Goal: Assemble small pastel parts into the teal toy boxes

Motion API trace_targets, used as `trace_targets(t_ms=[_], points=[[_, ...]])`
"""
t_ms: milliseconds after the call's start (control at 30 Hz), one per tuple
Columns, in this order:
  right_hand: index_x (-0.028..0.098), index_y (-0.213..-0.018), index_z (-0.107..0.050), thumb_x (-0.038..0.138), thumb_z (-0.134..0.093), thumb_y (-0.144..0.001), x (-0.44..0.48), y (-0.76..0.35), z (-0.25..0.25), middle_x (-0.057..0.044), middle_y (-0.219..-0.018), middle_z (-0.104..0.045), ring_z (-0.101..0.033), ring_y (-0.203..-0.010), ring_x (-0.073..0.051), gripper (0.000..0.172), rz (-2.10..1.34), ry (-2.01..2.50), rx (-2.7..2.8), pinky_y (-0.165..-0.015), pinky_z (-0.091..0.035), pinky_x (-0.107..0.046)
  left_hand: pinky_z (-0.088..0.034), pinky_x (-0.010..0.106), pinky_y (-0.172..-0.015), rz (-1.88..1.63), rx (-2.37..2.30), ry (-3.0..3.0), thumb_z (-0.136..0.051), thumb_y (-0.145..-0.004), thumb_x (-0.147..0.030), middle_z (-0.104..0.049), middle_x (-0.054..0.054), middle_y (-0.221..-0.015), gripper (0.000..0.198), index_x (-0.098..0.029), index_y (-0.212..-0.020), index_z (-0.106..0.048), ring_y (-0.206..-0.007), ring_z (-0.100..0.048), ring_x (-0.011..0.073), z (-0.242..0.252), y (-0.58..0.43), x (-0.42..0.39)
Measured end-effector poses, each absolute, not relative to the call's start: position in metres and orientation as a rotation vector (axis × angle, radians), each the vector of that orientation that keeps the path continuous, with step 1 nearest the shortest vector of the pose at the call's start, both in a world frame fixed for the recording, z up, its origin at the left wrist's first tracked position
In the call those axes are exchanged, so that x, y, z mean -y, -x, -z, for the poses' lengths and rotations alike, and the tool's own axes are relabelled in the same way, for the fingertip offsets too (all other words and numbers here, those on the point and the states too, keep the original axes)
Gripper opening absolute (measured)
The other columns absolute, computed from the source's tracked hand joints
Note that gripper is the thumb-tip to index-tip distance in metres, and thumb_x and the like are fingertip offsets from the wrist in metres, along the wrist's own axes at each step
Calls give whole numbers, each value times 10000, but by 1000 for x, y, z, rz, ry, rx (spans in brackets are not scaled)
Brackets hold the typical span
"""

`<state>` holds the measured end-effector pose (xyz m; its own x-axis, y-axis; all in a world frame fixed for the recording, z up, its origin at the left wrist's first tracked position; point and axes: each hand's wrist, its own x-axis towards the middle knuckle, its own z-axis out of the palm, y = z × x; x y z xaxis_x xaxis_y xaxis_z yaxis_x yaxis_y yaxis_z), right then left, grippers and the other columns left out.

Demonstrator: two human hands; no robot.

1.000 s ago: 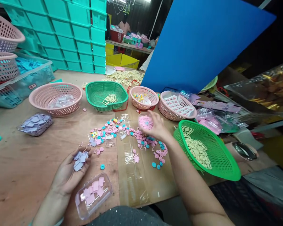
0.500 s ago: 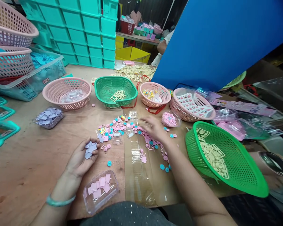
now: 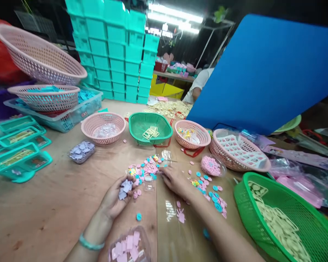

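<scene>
My left hand (image 3: 115, 198) is cupped, palm up, around a small heap of pale lilac square pieces (image 3: 125, 188). My right hand (image 3: 175, 179) lies on the wooden table with its fingers reaching into a scatter of small pink and blue plastic parts (image 3: 145, 170); whether it grips anything I cannot make out. A clear tub of pink squares (image 3: 128, 248) sits just below my left hand. A clear dish of pink parts (image 3: 211, 165) stands to the right of my right hand.
Pink baskets (image 3: 103, 128) (image 3: 192, 134) (image 3: 239, 154) and a green basket (image 3: 150, 127) line the back. A green basket of cream pieces (image 3: 284, 218) sits right. A tub of lilac squares (image 3: 81, 151), teal trays (image 3: 16, 160), stacked teal crates (image 3: 117, 51), a blue board (image 3: 265, 72). A person works behind.
My right hand set the dish of pink parts down on the table and moved left into the scattered parts. My left hand still holds the lilac squares. My head tilted up.
</scene>
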<state>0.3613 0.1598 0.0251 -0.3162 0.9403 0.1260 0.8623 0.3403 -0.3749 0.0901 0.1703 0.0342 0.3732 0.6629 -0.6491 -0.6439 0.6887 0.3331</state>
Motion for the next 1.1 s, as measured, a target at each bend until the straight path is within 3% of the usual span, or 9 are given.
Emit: trace_targets(t_ms=[100,200,300,500,667,800,900,1000,1100], points=[[201,-1325,-587,168,-489,-909,-157,-351,-29,-95,-1076,-718,-662,-957,-234,428,-495,1657,2044,-887,-512,-372,-441,139,-374,-874,-844,-15,-454,-993,-141,-675,81,-768,231,-86,-859,-634,-563,-654,118,-30,-88,-168],[251,-1434,-522,228,-565,-861,-153,-336,-34,-67,-1243,-700,-672,-1054,-237,574,-882,1654,2007,-928,-504,-355,-419,150,-355,-894,-809,-14,-464,-985,-140,-656,71,-710,238,-89,-822,-631,-517,-629,116,-32,-88,-165],[233,-1382,-579,241,-591,-840,-155,-322,-33,-96,-1311,-675,-626,-1180,-283,542,-1012,1690,2094,-996,-457,-398,-398,151,-343,-890,-783,-19,-482,-977,-146,-639,61,-674,238,-91,-798,-629,-492,-612,111,-37,-89,-163],[213,-902,-631,268,-677,-772,-154,-318,-25,-40,-960,-673,-609,-917,-224,148,-958,1652,1990,-815,-460,-333,-334,122,-310,-891,-806,-72,-474,-983,-133,-639,46,-696,221,-84,-849,-644,-489,-601,91,-51,-79,-169],[220,-854,-536,432,-674,-803,-171,-309,-52,32,-747,-550,-502,-617,-134,258,-1247,1474,1689,-578,-420,-263,-324,127,-294,-1001,-802,-52,-482,-973,-128,-643,59,-672,220,-81,-828,-642,-481,-604,106,-62,-60,-194],[218,-869,-550,508,-712,-789,-255,-256,-96,17,-786,-577,-533,-615,-130,341,-1070,1278,1656,-563,-450,-262,-387,135,-322,-1091,-786,30,-453,-984,-168,-672,82,-666,251,-104,-817,-630,-482,-621,119,-63,-55,-217],[198,-962,-587,452,-624,-892,-321,-214,-115,-43,-869,-661,-625,-729,-171,265,-843,1341,1704,-669,-509,-299,-529,175,-450,-1160,-783,64,-439,-982,-178,-718,106,-725,258,-106,-838,-641,-566,-686,140,-59,-52,-225],[155,-1071,-634,325,-459,-1006,-347,-192,-100,-155,-1040,-705,-665,-989,-245,253,-401,1602,1968,-857,-503,-357,-627,279,-661,-1246,-731,112,-441,-956,-164,-752,124,-797,247,-94,-919,-675,-728,-748,189,-51,-43,-223],[116,-1069,-672,169,-401,-996,-336,-186,-60,-233,-1090,-701,-660,-1061,-300,285,-252,1743,2255,-920,-477,-401,-619,421,-850,-1305,-619,149,-431,-938,-168,-773,161,-925,287,-82,-1028,-690,-948,-755,263,-42,-34,-217]])
